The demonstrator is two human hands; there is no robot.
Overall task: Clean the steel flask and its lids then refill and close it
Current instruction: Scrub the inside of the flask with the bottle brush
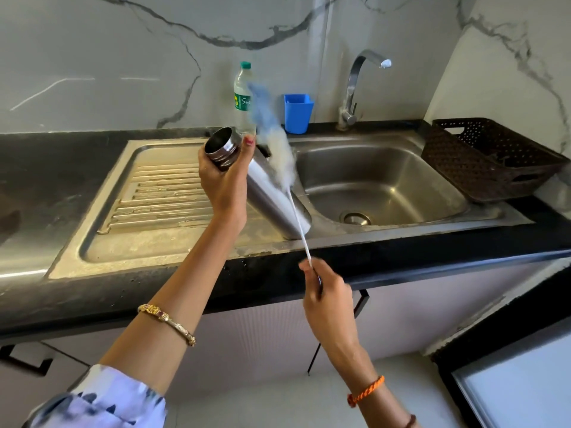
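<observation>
Nearest, right hand [327, 299] out in front of the black stone counter's front edge [401, 257], fingers curled round the thin white wire handle of a long bottle brush [279, 149], an orange braided thread at the wrist. Brush handle slanting up and away across the steel flask's side; fluffy blue-and-white bristle head blurred, outside the flask, just beside its upper half. Left hand [224, 180] raised over the stainless steel sink unit's ribbed draining board [148, 193], fingers and thumb wrapped round the neck of the brushed steel flask [272, 193], gold bangle on the forearm. Flask tilted, open threaded mouth up and to the left, base down over the rim between draining board and basin [380, 186]; whether the base touches the rim, cannot tell. Basin to the right, round drain at its bottom. Dark brown perforated plastic basket [488, 159] at the counter's right edge, tilted. At the back edge, clear plastic water bottle with green cap [242, 97], blue plastic cup [297, 114], curved chrome tap [355, 88] before the white marble wall.
</observation>
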